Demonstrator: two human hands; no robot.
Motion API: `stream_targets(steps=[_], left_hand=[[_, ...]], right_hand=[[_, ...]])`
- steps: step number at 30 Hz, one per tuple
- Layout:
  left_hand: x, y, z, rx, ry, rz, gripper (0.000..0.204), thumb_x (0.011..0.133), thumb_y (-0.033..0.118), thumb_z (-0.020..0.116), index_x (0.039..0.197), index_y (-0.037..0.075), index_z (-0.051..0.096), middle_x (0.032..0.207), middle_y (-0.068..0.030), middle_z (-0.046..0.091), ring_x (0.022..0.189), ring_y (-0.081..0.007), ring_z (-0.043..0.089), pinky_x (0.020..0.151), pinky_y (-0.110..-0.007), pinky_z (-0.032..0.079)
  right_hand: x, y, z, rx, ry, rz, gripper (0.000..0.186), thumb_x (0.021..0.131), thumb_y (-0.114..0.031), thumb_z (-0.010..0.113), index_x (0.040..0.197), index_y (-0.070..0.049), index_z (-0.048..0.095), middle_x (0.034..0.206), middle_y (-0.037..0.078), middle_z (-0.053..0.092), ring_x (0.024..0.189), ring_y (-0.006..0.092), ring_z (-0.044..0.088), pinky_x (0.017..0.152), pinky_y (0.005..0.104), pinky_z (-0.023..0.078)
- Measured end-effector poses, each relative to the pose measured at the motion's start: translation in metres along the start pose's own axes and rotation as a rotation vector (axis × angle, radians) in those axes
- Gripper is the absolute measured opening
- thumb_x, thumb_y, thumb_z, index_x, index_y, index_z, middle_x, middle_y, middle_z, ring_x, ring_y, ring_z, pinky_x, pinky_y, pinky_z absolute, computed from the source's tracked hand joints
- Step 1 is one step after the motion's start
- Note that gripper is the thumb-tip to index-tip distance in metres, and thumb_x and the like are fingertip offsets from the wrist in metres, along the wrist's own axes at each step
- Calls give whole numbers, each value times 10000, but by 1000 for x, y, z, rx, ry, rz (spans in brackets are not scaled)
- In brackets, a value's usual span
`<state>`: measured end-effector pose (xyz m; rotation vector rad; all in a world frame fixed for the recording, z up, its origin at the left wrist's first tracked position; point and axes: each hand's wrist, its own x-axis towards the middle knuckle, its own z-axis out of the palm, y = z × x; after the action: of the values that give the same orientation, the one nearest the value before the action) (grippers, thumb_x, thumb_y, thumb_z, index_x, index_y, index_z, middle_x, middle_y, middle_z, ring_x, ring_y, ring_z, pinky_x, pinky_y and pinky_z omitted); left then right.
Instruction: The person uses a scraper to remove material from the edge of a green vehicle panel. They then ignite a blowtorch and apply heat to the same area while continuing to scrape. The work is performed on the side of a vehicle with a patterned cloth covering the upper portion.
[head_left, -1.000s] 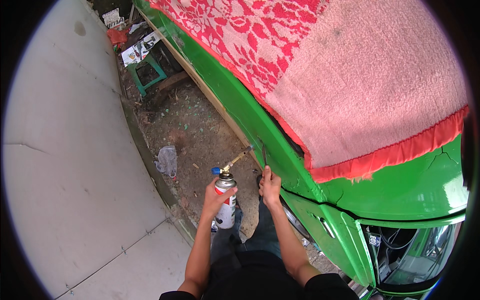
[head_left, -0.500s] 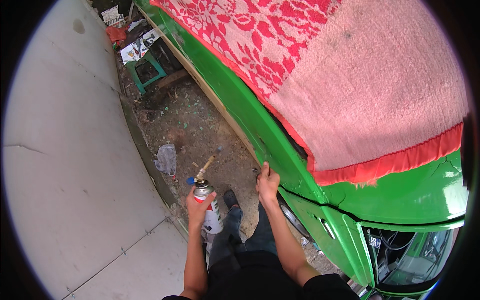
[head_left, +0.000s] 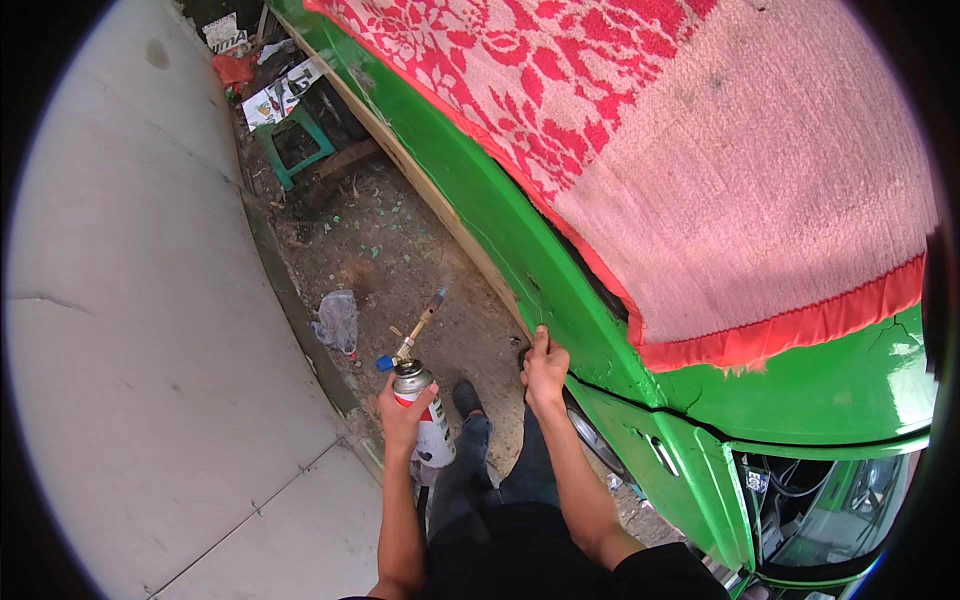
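My left hand (head_left: 402, 415) is wrapped round the upper part of a gas torch canister (head_left: 433, 440), white with red marking. On top of it sits a brass-coloured torch nozzle (head_left: 422, 325) with a blue knob (head_left: 385, 363). The nozzle points up and away to the right, and a bluish tint shows at its tip; I cannot tell if it is a flame. My right hand (head_left: 545, 372) is closed with the thumb uppermost, close beside the green vehicle's side panel (head_left: 520, 275). What its fingers hold, if anything, is hidden.
A pink and red patterned blanket (head_left: 740, 190) lies over the vehicle. A pale wall (head_left: 170, 300) runs along the left. On the dirt floor are a clear plastic bag (head_left: 337, 322) and a green stool (head_left: 295, 145). A wooden strip (head_left: 430, 190) edges the vehicle's side.
Both hands and the torch sit slightly further right in the picture. The vehicle and blanket have shifted slightly right too. Both hands keep the same grip.
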<state>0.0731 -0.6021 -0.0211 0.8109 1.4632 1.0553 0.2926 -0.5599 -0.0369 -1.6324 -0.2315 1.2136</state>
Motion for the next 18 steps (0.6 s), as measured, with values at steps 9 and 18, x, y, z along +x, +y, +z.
stream_targets(steps=[9, 18], left_hand=[[1, 4, 5, 5, -36, -8, 376, 766, 170, 819, 1040, 6, 618, 894, -59, 689, 763, -128, 640, 726, -281, 505], [3, 1, 11, 12, -76, 8, 406, 758, 192, 830, 1042, -3, 615, 888, -67, 693, 770, -130, 644, 727, -290, 509]], right_hand=[[-5, -2, -7, 41, 8, 45, 255, 1039, -290, 513, 998, -46, 574, 547, -61, 358, 378, 49, 302, 348, 258, 237], [4, 15, -7, 22, 18, -49, 322, 1030, -344, 529, 817, -108, 476, 565, -68, 352, 389, 43, 287, 342, 247, 214]])
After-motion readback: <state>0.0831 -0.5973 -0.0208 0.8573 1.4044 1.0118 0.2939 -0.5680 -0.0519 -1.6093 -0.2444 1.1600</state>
